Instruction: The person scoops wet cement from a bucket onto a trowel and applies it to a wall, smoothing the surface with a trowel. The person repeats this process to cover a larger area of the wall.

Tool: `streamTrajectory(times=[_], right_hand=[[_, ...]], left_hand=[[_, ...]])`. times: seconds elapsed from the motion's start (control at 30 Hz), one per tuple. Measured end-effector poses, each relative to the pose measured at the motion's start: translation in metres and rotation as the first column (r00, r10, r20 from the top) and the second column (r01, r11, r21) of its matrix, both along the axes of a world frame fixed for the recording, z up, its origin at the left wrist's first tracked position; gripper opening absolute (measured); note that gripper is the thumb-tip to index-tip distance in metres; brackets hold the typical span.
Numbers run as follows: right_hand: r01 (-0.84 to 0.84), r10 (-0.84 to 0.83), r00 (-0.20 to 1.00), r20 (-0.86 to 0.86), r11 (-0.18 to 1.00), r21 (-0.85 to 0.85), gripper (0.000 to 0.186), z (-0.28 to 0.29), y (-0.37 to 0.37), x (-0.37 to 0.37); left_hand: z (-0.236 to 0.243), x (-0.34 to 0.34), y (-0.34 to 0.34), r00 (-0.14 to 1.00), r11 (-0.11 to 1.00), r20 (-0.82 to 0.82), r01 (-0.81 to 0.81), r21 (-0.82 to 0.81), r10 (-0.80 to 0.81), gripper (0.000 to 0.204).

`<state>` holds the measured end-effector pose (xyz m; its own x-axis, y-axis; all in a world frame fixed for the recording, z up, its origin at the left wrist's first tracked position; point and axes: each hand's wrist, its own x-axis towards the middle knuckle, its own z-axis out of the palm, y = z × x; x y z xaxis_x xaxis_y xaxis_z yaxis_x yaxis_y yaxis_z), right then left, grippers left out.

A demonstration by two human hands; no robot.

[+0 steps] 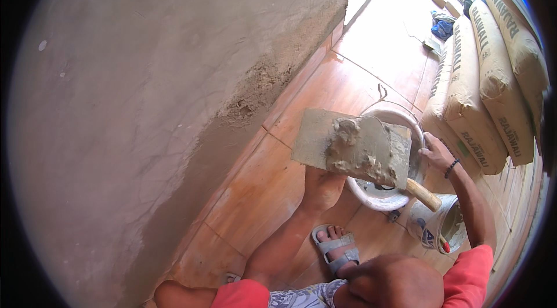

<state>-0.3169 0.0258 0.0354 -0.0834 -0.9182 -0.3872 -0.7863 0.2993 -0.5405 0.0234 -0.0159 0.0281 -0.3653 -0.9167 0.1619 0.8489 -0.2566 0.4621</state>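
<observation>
My left forearm reaches up beneath a flat plaster hawk (310, 140), which my left hand holds from below; the fingers are hidden under it. A trowel with a wooden handle (425, 195) lies across the hawk. Its blade and the hawk carry lumps of wet grey mortar (348, 132). Below them stands a round white bucket (381, 200) with a wire handle, partly covered by the hawk. My right hand (434, 152), a beaded bracelet at its wrist, is closed on the bucket's right rim.
On the left rises a grey plastered wall (116, 105), darker and rough along its base. Stacked cement bags (464, 99) stand at the right. A second white bucket (423, 224) lies tilted near my right forearm. My sandalled foot (339, 250) rests on the orange tiled floor (232, 215).
</observation>
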Motion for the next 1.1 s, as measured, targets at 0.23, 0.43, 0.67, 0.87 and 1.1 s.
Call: streamTrajectory(times=[0.23,0.43,0.67,0.87,1.1], right_hand=[[0.085,-0.091,0.993,-0.069,0.993,-0.085,0.045,-0.002,0.045,-0.047],[0.059,-0.189,0.885,-0.426,0.952,-0.301,0.044,0.074,0.069,0.013],[0.415,-0.304,0.358,0.883,0.899,0.141,0.032,0.052,0.061,0.160],[0.119,-0.262,-0.504,0.823,0.923,0.366,0.042,0.000,0.047,0.207],[-0.170,-0.352,-0.796,0.493,0.911,0.376,0.045,-0.036,0.028,0.232]], left_hand=[[-0.005,0.011,-0.011,0.988,0.992,0.126,0.104,-0.077,-0.093,0.050],[-0.003,0.015,-0.020,0.949,0.961,0.161,0.277,-0.008,-0.272,0.047],[-0.004,0.024,-0.016,0.903,0.913,0.151,0.408,-0.008,-0.402,0.050],[-0.002,0.043,-0.014,0.856,0.874,0.207,0.485,-0.007,-0.474,0.053],[-0.008,0.059,-0.026,0.858,0.880,0.200,0.469,0.073,-0.474,0.068]])
